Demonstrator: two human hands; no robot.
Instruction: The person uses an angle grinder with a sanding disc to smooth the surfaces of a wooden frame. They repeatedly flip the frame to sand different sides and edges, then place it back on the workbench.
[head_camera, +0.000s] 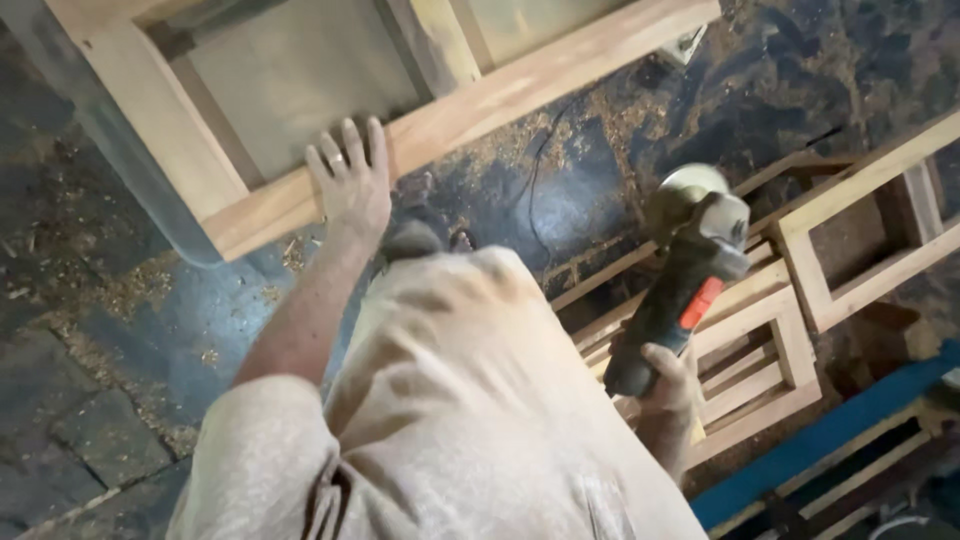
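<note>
My left hand (350, 180) lies flat, fingers spread, on the long rail of a pale wooden frame (480, 100) that stands ahead of me at the top of the view. My right hand (668, 378) grips the dark handle of an angle grinder (685, 255) with a red switch; its disc end points away from me, held in the air above stacked wooden frames. The grinder is apart from the frame under my left hand. My dusty beige shirt fills the lower middle of the view.
Smaller wooden frames (790, 300) lie stacked on the floor at right, with a blue beam (820, 440) at lower right. A black cable (540, 170) runs over the dark floor, which is strewn with sawdust (130, 290).
</note>
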